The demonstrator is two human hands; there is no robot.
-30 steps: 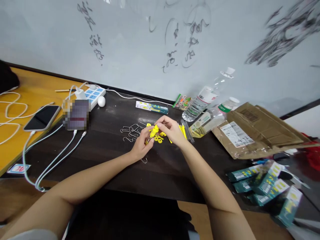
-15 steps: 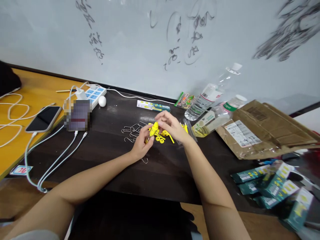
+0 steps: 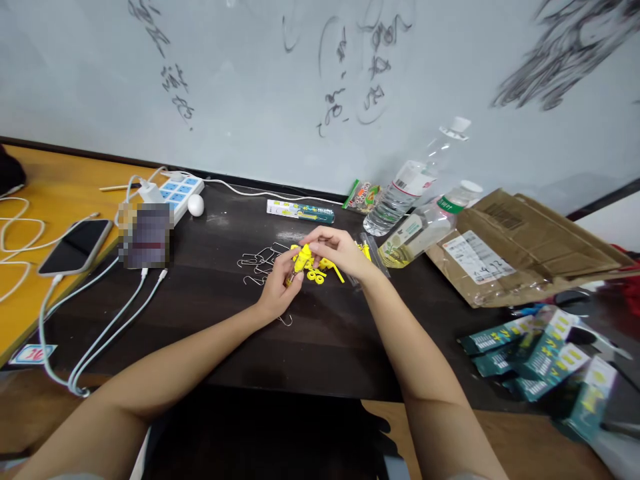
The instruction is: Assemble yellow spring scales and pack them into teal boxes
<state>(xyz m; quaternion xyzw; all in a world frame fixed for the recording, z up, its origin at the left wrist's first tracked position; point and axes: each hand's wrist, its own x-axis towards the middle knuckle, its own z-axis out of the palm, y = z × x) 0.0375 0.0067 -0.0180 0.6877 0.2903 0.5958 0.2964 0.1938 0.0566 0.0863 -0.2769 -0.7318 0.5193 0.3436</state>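
A small yellow plastic piece [image 3: 303, 257] is pinched upright between the thumb and fingers of my left hand [image 3: 276, 288]. Its exact kind is too small to tell. From the right, my right hand [image 3: 341, 251] closes its thumb and bent fingers at the top of this piece, partly covering it. Loose yellow plastic parts [image 3: 319, 277], some ring-shaped, lie on the dark table just under the right hand. Left of them is a tangle of metal wire hooks [image 3: 257, 263]. One more wire hook [image 3: 285, 321] rests below my left hand.
A slim box [image 3: 300, 211] lies behind my hands. Two bottles [image 3: 400, 197] [image 3: 425, 230] and a brown parcel [image 3: 520, 247] stand to the right, with several green boxes [image 3: 545, 353] in front. At left are a phone [image 3: 76, 247], cables and a power strip [image 3: 183, 193].
My right hand's fingers have curled in closer over the top of the yellow piece. The left hand keeps its hold. The whole view has shifted slightly.
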